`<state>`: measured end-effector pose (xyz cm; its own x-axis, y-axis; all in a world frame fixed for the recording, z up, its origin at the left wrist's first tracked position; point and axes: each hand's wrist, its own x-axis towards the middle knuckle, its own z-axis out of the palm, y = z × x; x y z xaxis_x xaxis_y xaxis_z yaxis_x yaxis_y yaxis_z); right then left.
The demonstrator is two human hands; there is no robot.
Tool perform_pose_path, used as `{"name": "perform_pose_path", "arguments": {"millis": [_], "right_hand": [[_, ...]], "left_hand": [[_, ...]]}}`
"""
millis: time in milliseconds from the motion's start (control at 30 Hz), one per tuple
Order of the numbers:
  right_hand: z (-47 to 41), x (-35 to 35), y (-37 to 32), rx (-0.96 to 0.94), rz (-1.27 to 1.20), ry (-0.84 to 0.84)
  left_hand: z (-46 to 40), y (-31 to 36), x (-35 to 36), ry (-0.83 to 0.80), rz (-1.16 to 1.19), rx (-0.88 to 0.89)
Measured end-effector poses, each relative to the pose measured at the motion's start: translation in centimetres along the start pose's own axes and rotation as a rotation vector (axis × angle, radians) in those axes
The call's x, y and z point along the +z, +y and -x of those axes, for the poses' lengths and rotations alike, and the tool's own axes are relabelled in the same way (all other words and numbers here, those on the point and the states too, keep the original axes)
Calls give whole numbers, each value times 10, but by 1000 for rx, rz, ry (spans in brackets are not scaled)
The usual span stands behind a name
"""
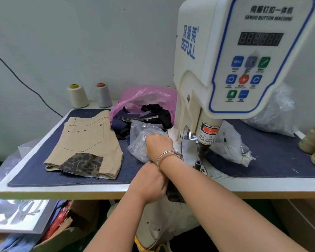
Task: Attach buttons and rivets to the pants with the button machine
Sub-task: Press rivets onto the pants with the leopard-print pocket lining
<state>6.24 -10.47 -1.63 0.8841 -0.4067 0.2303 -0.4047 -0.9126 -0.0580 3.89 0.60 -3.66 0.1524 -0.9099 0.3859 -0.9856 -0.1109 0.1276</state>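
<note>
The white button machine [225, 70] stands on the table, its punch [202, 151] raised above the lower die [197, 163]. My right hand [158, 142], with bracelets on the wrist, reaches left across the machine's front. Its curled fingers dig into a crumpled clear plastic bag [138, 144], and the fingertips are hidden. Under that forearm, my left hand [149, 180] grips beige pants [162, 224] with a leopard-print patch [175, 195] at the table's front edge. The pants hang down towards my lap.
Another folded beige pair [87, 142] lies on the blue denim mat [80, 177] at left. A pink bag of fabric scraps [144, 104] and two thread cones [77, 96] stand behind. A second clear bag [231, 144] lies right of the punch. A cardboard box [71, 224] sits below.
</note>
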Motion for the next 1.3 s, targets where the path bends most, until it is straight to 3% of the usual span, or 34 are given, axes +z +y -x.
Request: {"name": "perform_pose_path", "arguments": {"millis": [200, 333, 433, 500, 633, 733, 1033, 1300], "right_hand": [[28, -25, 5, -3, -202, 110], [82, -45, 16, -18, -671, 331], [136, -52, 28, 72, -1089, 357], [163, -48, 41, 156, -1185, 368], [169, -38, 76, 378, -1219, 440], [155, -35, 91, 430, -1256, 400], [142, -29, 108, 227, -1047, 333], [146, -36, 113, 0, -450, 467]], "left_hand": [[0, 3, -2, 19, 52, 3], [-2, 0, 1, -8, 110, -22], [1, -3, 7, -10, 57, -57], [3, -2, 8, 8, 64, -51], [2, -1, 6, 4, 70, -58], [4, -2, 7, -10, 69, -68], [4, -6, 10, -15, 115, -76], [6, -5, 7, 73, 235, -171]]}}
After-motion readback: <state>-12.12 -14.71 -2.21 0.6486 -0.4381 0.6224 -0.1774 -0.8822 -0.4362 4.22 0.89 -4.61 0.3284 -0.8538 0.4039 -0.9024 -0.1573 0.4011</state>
